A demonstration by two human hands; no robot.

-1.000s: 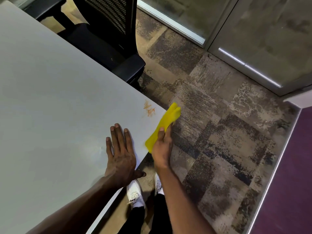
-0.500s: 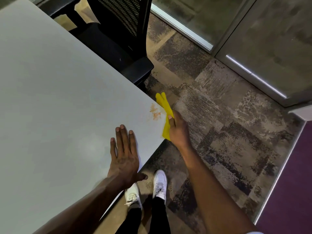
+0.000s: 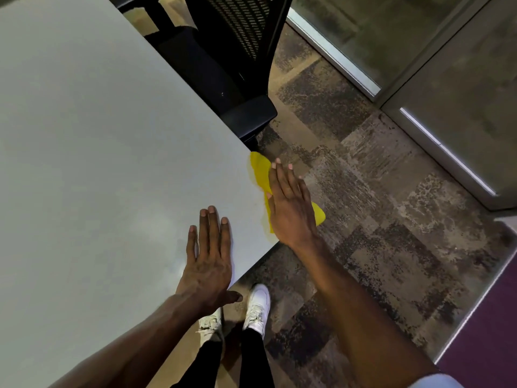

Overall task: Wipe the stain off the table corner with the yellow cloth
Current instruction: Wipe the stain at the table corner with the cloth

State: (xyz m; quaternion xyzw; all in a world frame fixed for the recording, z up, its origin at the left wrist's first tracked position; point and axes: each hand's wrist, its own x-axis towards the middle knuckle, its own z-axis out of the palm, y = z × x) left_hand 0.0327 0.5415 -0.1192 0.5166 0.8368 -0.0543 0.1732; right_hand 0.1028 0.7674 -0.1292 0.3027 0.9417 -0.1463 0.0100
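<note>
Right hand [image 3: 289, 203] is lying flat and fully spread, fingers extended, palm pressing down on the crumpled yellow cloth [image 3: 260, 172] at the corner of the pale grey flat-topped table [image 3: 98, 141]. Not gripping; the cloth is simply pinned beneath the palm. Cloth is showing past the fingertips on the far side and poking out past the table edge on the hand's right, over the floor.

Left hand [image 3: 209, 259] is resting open and flat on the table surface near the front edge, fingers together, thumb hanging past the edge, holding nothing.

Stain is not showing: the corner is covered by cloth and hand, so its condition cannot be told.

Black mesh-backed office chair [image 3: 232, 51] is standing just beyond the corner, its top cut off. White sneakers [image 3: 257, 309] are partly hidden below the table edge on mottled brown carpet [image 3: 377, 219].
</note>
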